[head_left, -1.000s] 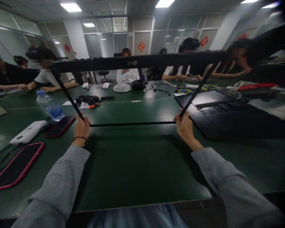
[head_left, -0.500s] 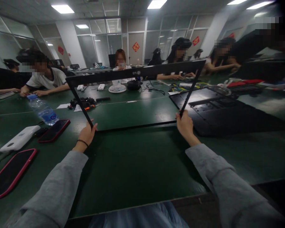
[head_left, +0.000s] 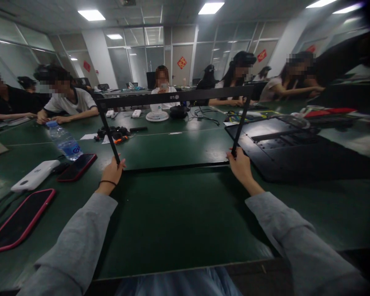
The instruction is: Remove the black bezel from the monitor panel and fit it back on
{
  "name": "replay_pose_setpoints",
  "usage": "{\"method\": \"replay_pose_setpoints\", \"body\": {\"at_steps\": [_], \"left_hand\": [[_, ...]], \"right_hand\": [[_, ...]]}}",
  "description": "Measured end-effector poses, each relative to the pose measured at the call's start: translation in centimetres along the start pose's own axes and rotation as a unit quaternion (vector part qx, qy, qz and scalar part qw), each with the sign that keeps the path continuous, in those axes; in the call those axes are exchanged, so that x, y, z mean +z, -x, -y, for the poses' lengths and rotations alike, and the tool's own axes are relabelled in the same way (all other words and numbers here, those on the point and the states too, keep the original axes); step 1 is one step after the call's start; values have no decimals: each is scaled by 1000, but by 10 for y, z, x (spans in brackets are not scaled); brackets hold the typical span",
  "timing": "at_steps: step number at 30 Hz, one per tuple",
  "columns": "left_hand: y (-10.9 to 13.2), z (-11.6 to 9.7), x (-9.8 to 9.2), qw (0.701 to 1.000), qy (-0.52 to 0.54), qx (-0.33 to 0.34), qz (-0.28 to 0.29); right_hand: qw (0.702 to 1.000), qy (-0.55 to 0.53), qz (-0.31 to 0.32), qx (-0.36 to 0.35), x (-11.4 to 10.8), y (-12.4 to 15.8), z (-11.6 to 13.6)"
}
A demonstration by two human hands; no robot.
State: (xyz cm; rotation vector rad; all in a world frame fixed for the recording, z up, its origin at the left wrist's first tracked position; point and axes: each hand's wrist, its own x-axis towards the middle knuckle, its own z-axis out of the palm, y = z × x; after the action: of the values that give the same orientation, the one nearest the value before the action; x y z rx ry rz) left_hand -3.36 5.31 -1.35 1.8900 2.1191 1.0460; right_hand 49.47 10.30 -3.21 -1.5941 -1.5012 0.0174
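Note:
A thin black monitor bezel [head_left: 154, 98], an open rectangular frame with an LG logo on its long wider bar, is held over the green table. The logo bar is the raised far side, and its thin near bar lies low between my hands. My left hand [head_left: 111, 174] is closed round the lower left side of the bezel. At the lower right side, my right hand [head_left: 242, 167] grips it with fingers wrapped round the edge. To the right of my right hand, a large black panel [head_left: 299, 154] lies on the table.
On the left are a water bottle [head_left: 63, 139], a white device [head_left: 35, 176] with cables, and two red-edged phones, the nearer phone [head_left: 21, 222] by the table's left side. A white fan [head_left: 157, 116] and black gear [head_left: 111, 135] lie farther back. Several people sit around the table.
The bezel's logo bar has tipped away from me and looks more level. Both hands keep their hold on it. My view has turned slightly left and up.

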Motion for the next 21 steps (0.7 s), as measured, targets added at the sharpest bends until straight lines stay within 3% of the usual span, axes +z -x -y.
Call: {"method": "replay_pose_setpoints", "body": {"at_steps": [3,7,15,18,21], "left_hand": [[6,-15,12,998,23,46,30],[5,-20,14,997,20,51,47],[-8,19,-16,999,1,-31,-28],[-5,11,-11,1000,15,-13,-6],[4,-8,6,998,41,27,36]], "right_hand": [[998,36,-47,34,-9,-7,-21],[997,39,-51,35,-12,-10,-32],[994,-69,72,-36,5,5,8],[998,-43,31,-19,3,2,3],[999,21,-37,29,-4,-3,-16]]}}
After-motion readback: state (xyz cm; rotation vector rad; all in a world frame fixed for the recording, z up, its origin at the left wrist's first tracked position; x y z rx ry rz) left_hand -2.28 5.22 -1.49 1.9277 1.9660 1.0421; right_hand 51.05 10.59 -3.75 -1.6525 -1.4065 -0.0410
